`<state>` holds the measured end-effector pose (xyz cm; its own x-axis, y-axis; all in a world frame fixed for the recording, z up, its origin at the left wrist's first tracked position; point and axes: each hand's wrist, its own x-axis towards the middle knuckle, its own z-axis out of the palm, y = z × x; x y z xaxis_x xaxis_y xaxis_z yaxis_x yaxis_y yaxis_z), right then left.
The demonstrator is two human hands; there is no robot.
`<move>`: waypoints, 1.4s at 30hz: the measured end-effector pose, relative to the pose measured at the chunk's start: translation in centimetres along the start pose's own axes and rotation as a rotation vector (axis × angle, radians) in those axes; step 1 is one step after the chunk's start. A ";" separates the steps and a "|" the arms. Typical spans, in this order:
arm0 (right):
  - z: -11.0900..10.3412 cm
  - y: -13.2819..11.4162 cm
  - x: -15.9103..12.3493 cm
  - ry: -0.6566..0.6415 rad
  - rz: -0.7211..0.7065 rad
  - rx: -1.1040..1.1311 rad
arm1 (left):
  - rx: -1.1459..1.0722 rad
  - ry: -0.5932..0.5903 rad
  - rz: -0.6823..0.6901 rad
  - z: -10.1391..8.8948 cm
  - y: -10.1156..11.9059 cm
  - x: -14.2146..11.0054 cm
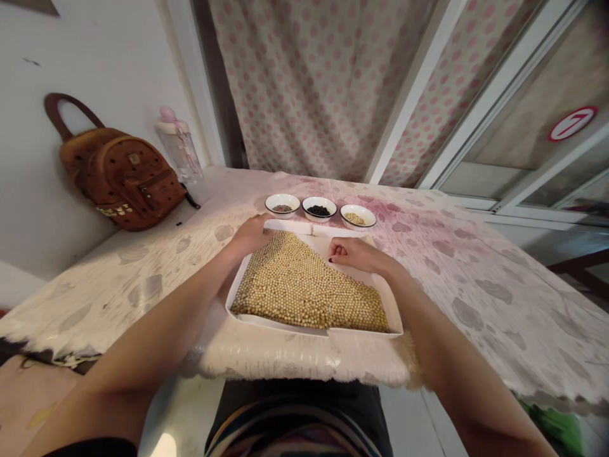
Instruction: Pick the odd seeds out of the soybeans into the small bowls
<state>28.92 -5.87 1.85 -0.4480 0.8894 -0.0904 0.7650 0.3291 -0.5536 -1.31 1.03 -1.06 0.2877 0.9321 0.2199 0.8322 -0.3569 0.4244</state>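
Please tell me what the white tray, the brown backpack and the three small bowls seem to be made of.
The white tray looks like matte card, with thin folded edges, though plastic is possible. The brown backpack seems leather or imitation, with a soft sheen. The three small bowls look like glossy enamelware with dark rims.

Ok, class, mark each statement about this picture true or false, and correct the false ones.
1. The left hand rests at the far edge of the beans in the white tray. True.
2. Three small bowls stand beyond the tray. True.
3. The middle bowl holds pale beans. False: its contents are small and dark.
4. The right hand grips a spoon. False: no spoon shows; its fingers curl above the tray.
5. The brown backpack is right of the tray. False: it leans against the wall, left of the tray.
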 end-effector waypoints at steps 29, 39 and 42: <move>-2.3 11.6 1.9 0.794 0.143 0.231 | 0.016 0.000 0.006 0.2 -0.1 0.1; -2.7 10.5 1.1 0.997 0.293 0.105 | 0.142 -0.010 -0.015 -0.3 0.4 -0.6; -2.5 9.5 1.1 1.076 0.295 -0.009 | 0.214 0.059 0.010 -0.9 1.5 -1.1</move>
<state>36.83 -0.92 -1.42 0.3829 0.7431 0.5489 0.7805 0.0576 -0.6225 -0.79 -0.60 0.08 0.2731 0.9213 0.2769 0.9130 -0.3389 0.2271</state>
